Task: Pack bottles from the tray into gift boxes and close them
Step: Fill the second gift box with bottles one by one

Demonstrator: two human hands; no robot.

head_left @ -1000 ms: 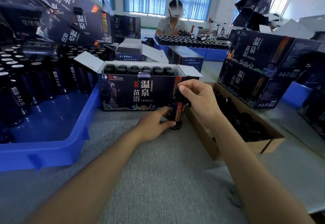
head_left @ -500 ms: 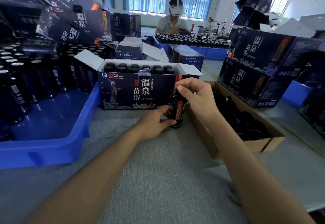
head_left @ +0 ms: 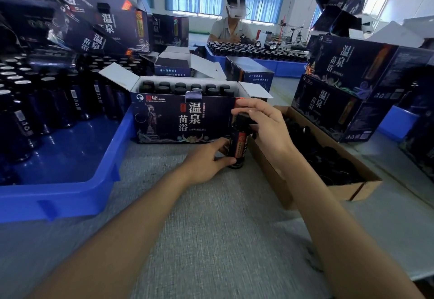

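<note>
The desk [head_left: 211, 228] has a grey, woven-looking surface; a blue tray [head_left: 70, 195] sits on its left part, with an open gift box [head_left: 169, 122] just beside the tray's right wall; one bottle [head_left: 238, 143] stands upright on the desk at the front right corner of that box; a shallow brown cardboard box [head_left: 277, 181] lies to the right; closed dark boxes [head_left: 328, 108] are stacked behind it; a second blue tray [head_left: 288, 67] sits at the far end.
</note>
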